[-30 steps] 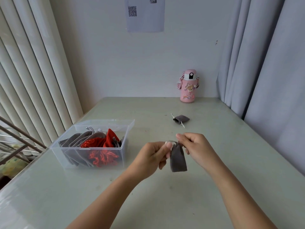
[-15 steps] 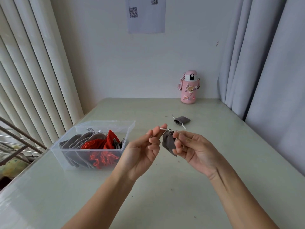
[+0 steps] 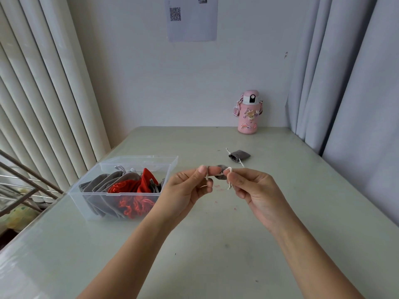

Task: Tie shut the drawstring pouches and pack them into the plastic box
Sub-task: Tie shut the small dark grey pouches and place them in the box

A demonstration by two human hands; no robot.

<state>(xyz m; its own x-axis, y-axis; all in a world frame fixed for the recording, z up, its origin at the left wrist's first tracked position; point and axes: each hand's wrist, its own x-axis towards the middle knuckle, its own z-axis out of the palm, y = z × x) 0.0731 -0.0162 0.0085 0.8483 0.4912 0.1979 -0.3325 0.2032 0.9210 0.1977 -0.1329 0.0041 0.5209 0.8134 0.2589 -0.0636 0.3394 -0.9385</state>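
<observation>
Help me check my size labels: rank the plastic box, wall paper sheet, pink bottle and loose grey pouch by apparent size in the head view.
1. plastic box
2. paper sheet, top cut off by the frame
3. pink bottle
4. grey pouch on the table
The box sits nearest, so real sizes stay unsure.

A pale green table (image 3: 216, 244) is filling the lower field, its far edge meeting a white wall (image 3: 140, 83). A pink water bottle (image 3: 248, 117), bearing stickers and a white cap, is standing upright near the far right corner. A printed sheet (image 3: 194, 26) carrying a QR code (image 3: 175, 14) is hanging on the wall above the far edge. Cream vertical blinds (image 3: 43, 93) are hanging beyond the left edge, grey curtains (image 3: 349, 83) along the right edge. Metal bars (image 3: 23, 167) are slanting beyond the left edge.
</observation>
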